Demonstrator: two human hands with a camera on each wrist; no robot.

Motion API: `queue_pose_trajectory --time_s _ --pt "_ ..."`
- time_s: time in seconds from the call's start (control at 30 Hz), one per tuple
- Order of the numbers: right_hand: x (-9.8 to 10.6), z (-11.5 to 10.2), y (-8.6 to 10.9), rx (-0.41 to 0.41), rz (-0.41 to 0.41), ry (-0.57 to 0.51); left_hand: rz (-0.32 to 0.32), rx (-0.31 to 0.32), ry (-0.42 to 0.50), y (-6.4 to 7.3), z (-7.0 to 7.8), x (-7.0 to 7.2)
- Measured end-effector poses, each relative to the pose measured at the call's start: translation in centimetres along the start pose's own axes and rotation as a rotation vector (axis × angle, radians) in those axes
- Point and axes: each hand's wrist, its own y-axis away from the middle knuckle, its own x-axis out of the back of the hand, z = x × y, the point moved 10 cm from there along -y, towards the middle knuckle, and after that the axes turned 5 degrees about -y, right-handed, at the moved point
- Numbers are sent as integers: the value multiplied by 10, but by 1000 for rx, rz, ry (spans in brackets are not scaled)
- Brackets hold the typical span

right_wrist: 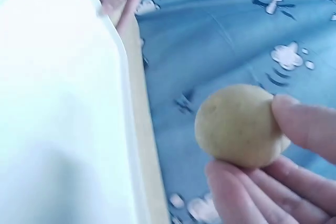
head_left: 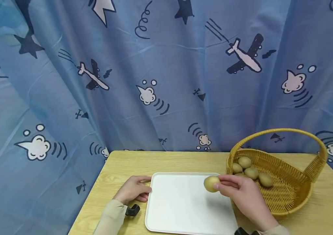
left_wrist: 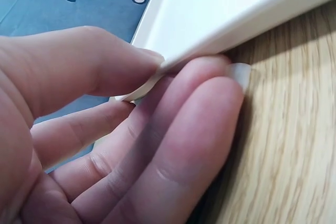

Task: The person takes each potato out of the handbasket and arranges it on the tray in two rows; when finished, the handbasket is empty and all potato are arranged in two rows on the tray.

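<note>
Potato (right_wrist: 236, 124) in fingers (right_wrist: 239, 195), seemingly over tray (head_left: 184, 204).

The curtain (head_left: 172, 62) is blue, printed with planes and stars (the stars dark). The tray (head_left: 190, 205) is white, the basket (head_left: 281, 169) golden-yellow, the potato (head_left: 211, 183) tan.

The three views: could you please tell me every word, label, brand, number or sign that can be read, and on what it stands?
None can be read: no words, labels, brands or numbers.
The curtain bears only drawings, such as planes and stars; the tray, basket and potato show no lettering.
</note>
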Motion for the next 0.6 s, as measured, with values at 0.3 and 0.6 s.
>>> queue_pose_trajectory --time_s 0.3,0.6 --pt "-103 11 -54 -89 -8 -175 22 -16 10 -4 -6 3" --pt "-164 8 -75 -95 -30 -81 39 -18 19 -5 -3 6"
